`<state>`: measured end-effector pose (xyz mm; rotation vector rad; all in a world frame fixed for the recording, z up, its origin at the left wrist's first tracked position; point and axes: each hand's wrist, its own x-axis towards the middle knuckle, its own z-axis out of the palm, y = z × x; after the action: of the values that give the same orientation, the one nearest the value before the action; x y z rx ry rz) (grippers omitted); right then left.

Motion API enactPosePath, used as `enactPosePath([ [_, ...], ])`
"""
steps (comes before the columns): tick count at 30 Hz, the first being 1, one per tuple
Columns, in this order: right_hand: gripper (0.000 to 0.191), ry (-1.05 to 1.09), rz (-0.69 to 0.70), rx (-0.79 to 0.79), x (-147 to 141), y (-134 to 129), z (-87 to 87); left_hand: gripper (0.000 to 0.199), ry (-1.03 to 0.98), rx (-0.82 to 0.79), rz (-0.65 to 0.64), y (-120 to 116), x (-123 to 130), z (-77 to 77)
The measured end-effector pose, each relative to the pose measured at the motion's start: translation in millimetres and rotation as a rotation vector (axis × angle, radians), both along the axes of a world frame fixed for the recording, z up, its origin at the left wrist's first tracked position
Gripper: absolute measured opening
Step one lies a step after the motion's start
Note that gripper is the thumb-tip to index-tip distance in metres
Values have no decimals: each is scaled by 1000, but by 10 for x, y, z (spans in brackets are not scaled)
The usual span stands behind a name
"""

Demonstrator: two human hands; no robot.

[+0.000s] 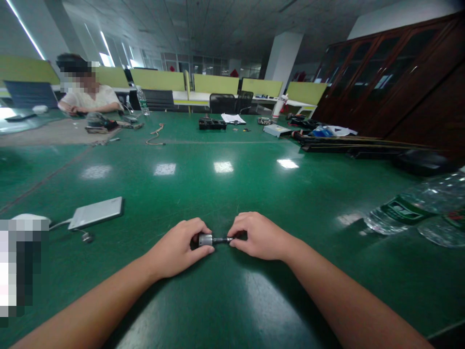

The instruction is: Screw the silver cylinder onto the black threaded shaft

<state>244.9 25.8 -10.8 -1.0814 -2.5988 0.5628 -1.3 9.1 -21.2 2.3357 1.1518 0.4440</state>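
Just in front of me, low over the green table, is a small silver metal cylinder (pixel 206 240) that looks like a small motor. A thin dark shaft (pixel 220 240) sticks out of its right side. My left hand (pixel 181 246) is closed round the cylinder, thumb on the near side and fingers on the far side. The thumb and index finger of my right hand (pixel 256 235) pinch the shaft's right end, where a bit of shiny metal shows. The cylinder's left end is partly hidden by my left fingers.
A silver power bank (pixel 96 213) with a white cable lies to the left. Clear plastic bottles (pixel 403 213) lie at right. A black tray (pixel 212 124), papers (pixel 233 118) and a grey metal box (pixel 277 130) are farther back. Another person (pixel 90 97) sits at far left.
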Motion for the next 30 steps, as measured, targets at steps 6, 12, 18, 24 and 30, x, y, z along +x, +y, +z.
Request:
enactPosePath([
  [6,12,-70,-48,-30,127,58,64,20,2,-14,12,7,0,9],
  [12,11,-36,-31,-50,122,70,49,19,-4,-23,14,4,6,18],
  [18,13,27,-26,-62,33,40,10,19,-15,-14,-1,10,1,3],
  [24,15,135,-11,-36,-175,-34,-120,22,-20,20,-3,16,-3,-34],
  [30,13,161,-10,27,-240,-57,-207,22,-35,31,-15,20,5,-47],
])
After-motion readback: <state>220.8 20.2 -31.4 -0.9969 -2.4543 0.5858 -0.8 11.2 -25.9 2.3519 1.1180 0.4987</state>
